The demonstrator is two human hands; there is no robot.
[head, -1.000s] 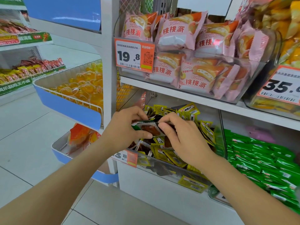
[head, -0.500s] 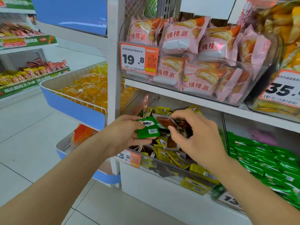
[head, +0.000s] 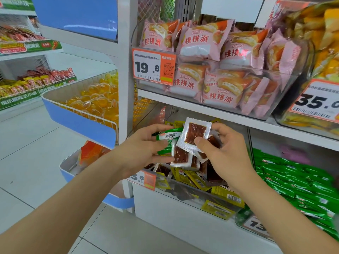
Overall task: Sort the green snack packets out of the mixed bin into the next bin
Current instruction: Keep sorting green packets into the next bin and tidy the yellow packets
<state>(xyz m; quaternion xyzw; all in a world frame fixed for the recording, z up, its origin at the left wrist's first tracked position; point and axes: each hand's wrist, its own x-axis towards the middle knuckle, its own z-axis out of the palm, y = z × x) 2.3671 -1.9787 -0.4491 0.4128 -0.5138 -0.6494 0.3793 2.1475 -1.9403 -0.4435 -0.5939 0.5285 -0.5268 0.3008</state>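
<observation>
1. Green snack packets (head: 167,137), at least two, are in the left hand (head: 145,149), raised above the mixed bin (head: 184,193); the fingers are curled round them and the thumb lies across the top one
2. Right hand (head: 227,154) pinches a clear packet (head: 195,132) with red-brown filling, thumb on its lower edge and fingers behind; the packet stands nearly upright and overlaps the right end of the green ones
3. More clear packets of the same sort (head: 180,156) are bunched just below, between the two hands; which hand carries them cannot be told
4. Mixed bin, clear-walled, lower shelf: holds yellow packets (head: 194,177) and red-brown clear packets, jumbled together; the orange-edged price tag (head: 149,180) on its front is partly covered by the left forearm
5. Next bin (head: 242,218), just to the right behind a clear divider: filled with green packets (head: 297,182) in rough rows
6. Upper shelf, clear bin (head: 288,88): pink pie packets (head: 200,43), piled in about two layers; a tag reading 19.8 (head: 154,66) is on its front left
7. Far right, another clear bin (head: 311,52): yellow snacks, with a tag beginning 35 (head: 317,101)
8. Left end unit: a wire basket (head: 78,123) with a blue front holds orange jelly cups (head: 99,99); the tray (head: 63,165) below holds orange packets (head: 89,153)
</observation>
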